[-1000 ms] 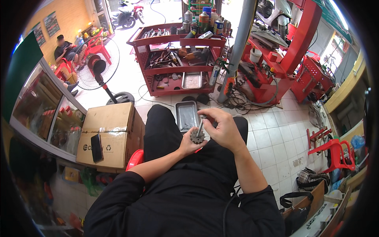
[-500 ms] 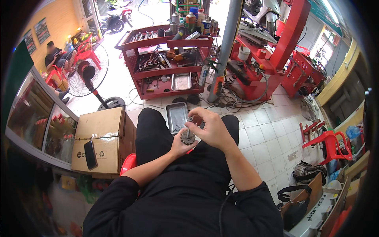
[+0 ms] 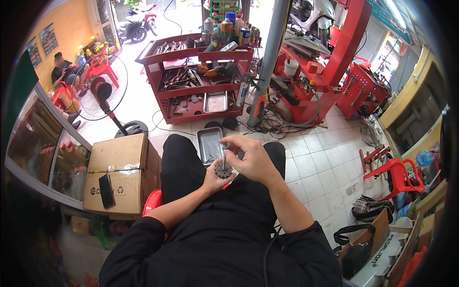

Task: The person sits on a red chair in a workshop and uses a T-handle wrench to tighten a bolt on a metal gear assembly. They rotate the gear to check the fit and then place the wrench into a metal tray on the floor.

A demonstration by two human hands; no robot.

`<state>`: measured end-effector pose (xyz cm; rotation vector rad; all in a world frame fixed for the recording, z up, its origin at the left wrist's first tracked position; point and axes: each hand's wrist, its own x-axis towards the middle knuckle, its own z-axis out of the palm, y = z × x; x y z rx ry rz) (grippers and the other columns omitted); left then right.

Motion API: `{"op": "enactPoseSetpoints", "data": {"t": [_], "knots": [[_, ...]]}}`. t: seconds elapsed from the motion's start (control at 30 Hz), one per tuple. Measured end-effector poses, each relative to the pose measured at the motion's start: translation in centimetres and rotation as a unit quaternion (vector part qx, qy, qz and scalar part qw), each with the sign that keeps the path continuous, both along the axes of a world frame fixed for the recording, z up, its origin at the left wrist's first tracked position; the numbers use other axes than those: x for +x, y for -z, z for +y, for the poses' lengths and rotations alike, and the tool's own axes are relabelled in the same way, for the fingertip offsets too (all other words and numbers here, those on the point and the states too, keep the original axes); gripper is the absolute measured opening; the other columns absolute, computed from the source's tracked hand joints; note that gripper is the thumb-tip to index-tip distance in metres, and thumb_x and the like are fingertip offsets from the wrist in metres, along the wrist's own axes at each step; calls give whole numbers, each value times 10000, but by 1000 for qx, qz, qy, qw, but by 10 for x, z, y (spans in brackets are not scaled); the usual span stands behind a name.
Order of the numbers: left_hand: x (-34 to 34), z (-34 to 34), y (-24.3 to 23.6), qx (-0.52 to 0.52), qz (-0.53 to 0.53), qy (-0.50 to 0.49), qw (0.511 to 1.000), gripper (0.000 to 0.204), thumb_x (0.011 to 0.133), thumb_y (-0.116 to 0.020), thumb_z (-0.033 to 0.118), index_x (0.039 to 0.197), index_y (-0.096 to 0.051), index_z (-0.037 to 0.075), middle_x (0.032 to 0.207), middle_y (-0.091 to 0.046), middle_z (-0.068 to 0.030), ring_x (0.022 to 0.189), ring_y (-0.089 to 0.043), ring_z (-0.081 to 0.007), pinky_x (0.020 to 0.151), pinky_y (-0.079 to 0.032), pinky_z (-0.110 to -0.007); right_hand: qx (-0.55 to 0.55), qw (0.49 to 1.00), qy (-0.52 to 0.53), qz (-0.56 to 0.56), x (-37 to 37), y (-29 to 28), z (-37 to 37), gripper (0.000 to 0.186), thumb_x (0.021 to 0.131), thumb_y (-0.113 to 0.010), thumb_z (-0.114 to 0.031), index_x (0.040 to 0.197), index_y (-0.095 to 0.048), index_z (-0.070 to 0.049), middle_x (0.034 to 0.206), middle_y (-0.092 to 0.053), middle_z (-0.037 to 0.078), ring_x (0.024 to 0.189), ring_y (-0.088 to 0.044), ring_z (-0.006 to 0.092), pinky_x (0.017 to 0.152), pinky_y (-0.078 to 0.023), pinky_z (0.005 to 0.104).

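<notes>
My left hand (image 3: 212,179) is wrapped around a grey toothed metal wheel (image 3: 222,170) above my lap. A slim metal rod with a knurled or nut-like top (image 3: 224,157) rises upright from the wheel's centre. My right hand (image 3: 246,161) pinches near the rod's top, its index finger arched over it and its thumb alongside. Just beyond my hands, between my knees, a shallow metal tray (image 3: 209,137) lies on the tiled floor.
A cardboard box (image 3: 119,153) with a black phone (image 3: 106,190) stands left, a fan (image 3: 101,90) behind it. A seated person (image 3: 64,71) is beyond. Ahead are a tool cart (image 3: 198,87), grey pole (image 3: 265,71) and red lift (image 3: 344,57); a red chair (image 3: 401,174) is right.
The view has shifted, so the surroundings and both hands appear further left. My right hand's fingers have moved slightly around the rod's top; my left hand keeps its hold on the wheel.
</notes>
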<state>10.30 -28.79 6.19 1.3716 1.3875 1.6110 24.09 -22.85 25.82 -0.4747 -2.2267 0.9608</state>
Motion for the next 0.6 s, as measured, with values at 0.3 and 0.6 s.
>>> {"op": "enactPoseSetpoints", "data": {"t": [0.3, 0.6], "knots": [[0, 2, 2, 1, -10, 8, 1000, 412, 727, -811, 184, 1002, -537, 47, 830, -637, -9, 771, -602, -82, 736, -503, -267, -2, 1000, 5, 8, -1, 2, 1, 228, 825, -683, -153, 989, -622, -7, 774, -648, 92, 715, -644, 158, 623, -492, 294], [-2, 3, 8, 2, -2, -3, 1000, 448, 714, -821, 209, 1016, -535, 40, 834, -639, -16, 779, -600, -85, 740, -501, -274, -2, 1000, 12, -13, -1, -1, 0, 252, 812, -683, -209, 947, -615, -7, 807, -667, 142, 728, -669, 271, 671, -512, 349]]}}
